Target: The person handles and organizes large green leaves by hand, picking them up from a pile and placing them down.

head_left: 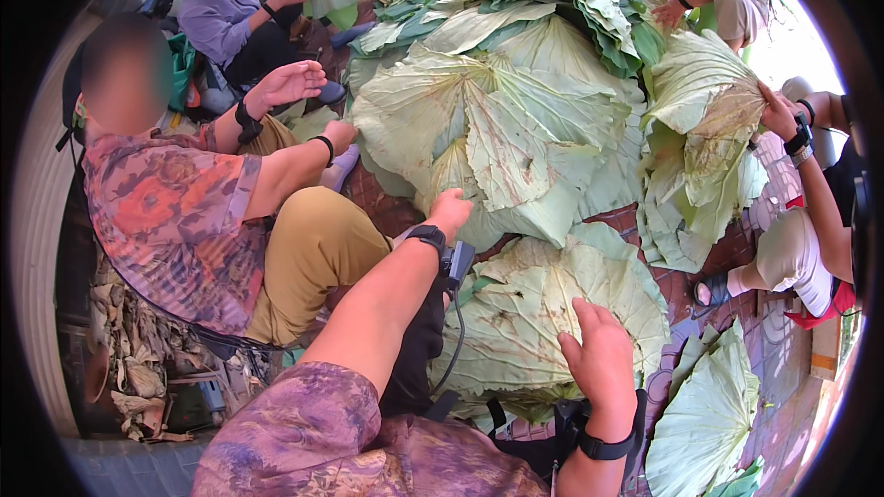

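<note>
Large pale green lotus leaves point(504, 103) with brown blotches lie heaped on the ground before me. My left hand point(450, 212) reaches to the near edge of this heap, its fingers closed at a leaf's tip. Nearer to me, a second pile of leaves point(525, 310) lies flat, spotted and torn in places. Over the right part of that pile is my right hand point(599, 352), its fingers and thumb apart and nothing in it. Both wrists carry black straps with small devices.
Co-workers sit around the heap: one close at my left, one at the right holding browned leaves point(718, 110), others farther back. Another leaf point(704, 421) lies on the red brick paving point(753, 310) at my right. Dried scraps point(138, 359) fill the lower left.
</note>
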The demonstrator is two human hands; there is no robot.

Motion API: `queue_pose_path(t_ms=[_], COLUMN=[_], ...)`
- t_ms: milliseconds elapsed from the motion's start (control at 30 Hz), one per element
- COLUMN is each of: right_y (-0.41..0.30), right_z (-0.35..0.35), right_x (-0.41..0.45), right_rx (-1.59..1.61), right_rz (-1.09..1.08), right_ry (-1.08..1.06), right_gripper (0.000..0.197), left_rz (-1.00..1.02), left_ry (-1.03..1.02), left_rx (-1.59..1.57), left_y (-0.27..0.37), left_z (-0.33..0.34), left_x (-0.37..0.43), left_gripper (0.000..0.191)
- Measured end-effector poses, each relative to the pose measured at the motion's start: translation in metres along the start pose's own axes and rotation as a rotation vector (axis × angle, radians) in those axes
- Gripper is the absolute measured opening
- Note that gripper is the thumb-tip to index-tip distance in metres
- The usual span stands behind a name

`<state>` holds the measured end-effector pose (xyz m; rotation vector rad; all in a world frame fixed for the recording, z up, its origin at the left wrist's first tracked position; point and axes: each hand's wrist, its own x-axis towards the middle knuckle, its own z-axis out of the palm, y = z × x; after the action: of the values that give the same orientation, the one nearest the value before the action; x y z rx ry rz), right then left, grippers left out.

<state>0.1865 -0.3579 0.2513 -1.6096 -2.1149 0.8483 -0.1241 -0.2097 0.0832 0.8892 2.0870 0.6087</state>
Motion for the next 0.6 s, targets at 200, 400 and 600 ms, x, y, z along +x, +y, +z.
queue_pose_path(t_ms=[200, 400, 600], right_y=[0.006, 0.011, 0.023], right_z=[0.01, 0.023, 0.041], right_x=[0.021, 0.047, 0.066], right_rx=[0.005, -0.038, -0.088], right_rz=[0.048, 0.091, 0.147], right_ry=[-0.029, -0.079, -0.132], right_gripper=[0.047, 0.047, 0.049], left_rz=[0.065, 0.083, 0.073], left_ry=[-0.014, -0.005, 0.118], left_rx=[0.194, 0.277, 0.381], left_y=[-0.001, -0.008, -0.001], left_z=[0.015, 0.029, 0.032], left_x=[0.037, 0.085, 0.14], left_gripper=[0.049, 0.049, 0.05])
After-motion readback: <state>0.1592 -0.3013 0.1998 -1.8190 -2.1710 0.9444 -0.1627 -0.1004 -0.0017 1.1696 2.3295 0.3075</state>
